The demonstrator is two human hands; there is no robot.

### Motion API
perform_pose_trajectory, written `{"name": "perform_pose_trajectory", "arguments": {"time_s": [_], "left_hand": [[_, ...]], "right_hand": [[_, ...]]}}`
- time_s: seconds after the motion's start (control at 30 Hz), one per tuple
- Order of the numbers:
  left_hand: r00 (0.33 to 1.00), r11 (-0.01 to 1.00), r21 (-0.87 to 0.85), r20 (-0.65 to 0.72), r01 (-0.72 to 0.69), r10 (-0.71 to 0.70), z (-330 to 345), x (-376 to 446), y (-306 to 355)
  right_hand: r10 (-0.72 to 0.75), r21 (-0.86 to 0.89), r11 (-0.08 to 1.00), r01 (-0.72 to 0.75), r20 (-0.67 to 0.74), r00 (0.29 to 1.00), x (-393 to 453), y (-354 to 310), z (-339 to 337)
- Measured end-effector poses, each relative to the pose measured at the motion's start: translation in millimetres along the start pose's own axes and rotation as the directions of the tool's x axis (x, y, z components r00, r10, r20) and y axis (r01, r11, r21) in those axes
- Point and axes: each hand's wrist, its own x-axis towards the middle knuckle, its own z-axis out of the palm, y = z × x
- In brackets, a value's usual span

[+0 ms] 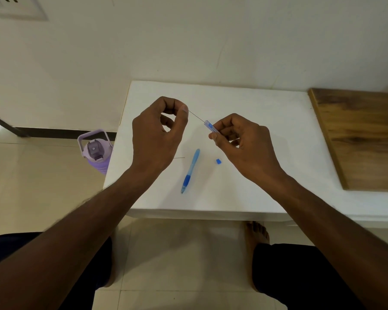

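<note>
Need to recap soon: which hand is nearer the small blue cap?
Right: right hand hovers just right of the blue cap; left hand lies beyond the mechanical pencil.

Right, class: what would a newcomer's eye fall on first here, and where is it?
The left hand pinches a thin lead that runs to the small blue tube in the right hand, above the white table. Below them lies a blue pencil, and a purple bottle stands on the floor at the left.

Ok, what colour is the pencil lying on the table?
The pencil is blue: pale barrel, darker grip. The head view shows it best.
</note>
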Motion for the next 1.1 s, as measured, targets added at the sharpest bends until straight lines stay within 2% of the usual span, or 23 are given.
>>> {"name": "perform_pose_trajectory", "arguments": {"time_s": [0.2, 0.33, 0.43, 0.6, 0.7, 0.77, 0.83, 1.0, 1.1], "left_hand": [[0.977, 0.980, 0.119, 0.166, -0.157, 0.136, -0.6, -4.9, -1.4], [0.961, 0.971, 0.139, 0.226, -0.195, 0.161, 4.1, -8.0, -3.2], [0.967, 0.985, 0.071, 0.214, -0.157, 0.139, 5.2, -7.8, -2.1], [0.969, 0.997, -0.073, 0.247, 0.004, 0.015, 12.4, -12.6, -0.9], [0.975, 0.999, -0.022, 0.221, -0.028, 0.032, 8.9, -7.2, -3.2], [0.978, 0.998, 0.036, 0.204, -0.046, 0.038, 4.8, -1.6, -6.8], [0.981, 0.997, 0.067, 0.191, -0.036, 0.023, 3.1, 1.0, -10.4], [0.970, 0.993, 0.112, 0.244, -0.031, 0.003, 6.7, -3.6, -14.1], [0.960, 0.992, 0.124, 0.281, -0.030, -0.007, 9.2, -6.8, -13.6]], "right_hand": [[-0.012, -0.053, 0.998, 0.013, 0.027, 1.000, -2.3, -2.3, 2.7], [-0.003, -0.067, 0.998, 0.004, 0.023, 1.000, -2.3, -2.1, 3.2], [0.008, 0.000, 1.000, -0.008, -0.008, 1.000, -1.2, -2.4, 1.7], [-0.037, 0.089, 0.995, 0.037, -0.006, 0.999, 0.2, -2.2, 3.5], [-0.057, -0.097, 0.993, 0.060, 0.030, 0.998, 6.4, 11.6, -3.7], [-0.045, -0.281, 0.957, 0.075, 0.111, 0.993, 9.6, 27.4, -10.0], [0.002, -0.386, 0.920, 0.071, 0.185, 0.983, 10.2, 40.0, -13.6], [0.056, -0.486, 0.867, 0.108, 0.310, 0.949, 8.4, 48.2, 5.0], [0.090, -0.564, 0.816, 0.125, 0.338, 0.937, 8.7, 47.7, 17.4]]}}
